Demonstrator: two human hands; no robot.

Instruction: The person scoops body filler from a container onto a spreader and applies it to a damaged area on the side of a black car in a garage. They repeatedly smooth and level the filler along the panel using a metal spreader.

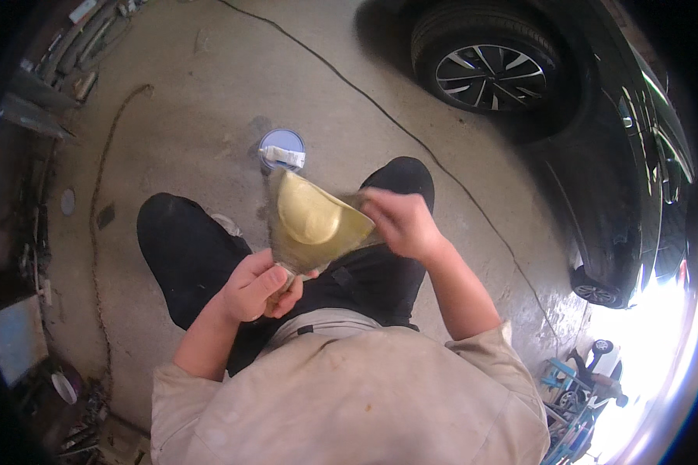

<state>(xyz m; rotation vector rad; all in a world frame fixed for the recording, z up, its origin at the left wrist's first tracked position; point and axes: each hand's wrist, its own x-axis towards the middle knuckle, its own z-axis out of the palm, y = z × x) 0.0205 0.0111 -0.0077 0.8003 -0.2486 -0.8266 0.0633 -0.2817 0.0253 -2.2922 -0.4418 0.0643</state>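
A wide, flared putty knife (306, 248) carries a thick smear of pale yellow filler paste (306, 209) on its flat blade. My left hand (256, 291) is closed round its narrow handle end. Across from it, my right hand (399, 221) pinches a second thin, dark spreader (355, 200) by the blade's right corner. The right fingers are slightly blurred, and most of that spreader is hidden. Beyond the blade, a round tin with a bluish lid (281, 139) stands on the floor, with a white tube (283, 157) lying across its top.
A dark car (597, 155) stands at the right, its near wheel (488, 74) at the upper right. A black cable (380, 112) runs over the concrete floor (186, 124). Clutter (70, 62) lines the left wall. Blue metal equipment (578, 395) stands at the lower right.
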